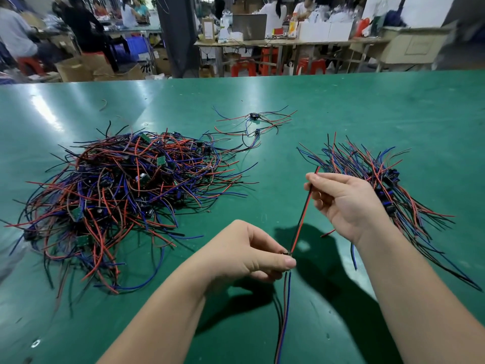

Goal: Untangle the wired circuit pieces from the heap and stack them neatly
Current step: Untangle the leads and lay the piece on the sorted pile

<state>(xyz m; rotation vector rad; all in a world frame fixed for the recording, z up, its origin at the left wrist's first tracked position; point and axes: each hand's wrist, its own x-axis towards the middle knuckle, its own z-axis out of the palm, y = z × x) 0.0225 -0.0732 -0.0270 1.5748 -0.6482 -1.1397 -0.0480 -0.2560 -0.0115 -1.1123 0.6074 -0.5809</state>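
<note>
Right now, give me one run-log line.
left hand pinches circuit piece | right hand holds its red-black wires | heap left | stack right

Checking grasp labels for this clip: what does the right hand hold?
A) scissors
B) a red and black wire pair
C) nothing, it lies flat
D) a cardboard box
B: the right hand pinches the red and black wire pair rising from the circuit piece in the left hand.
</note>
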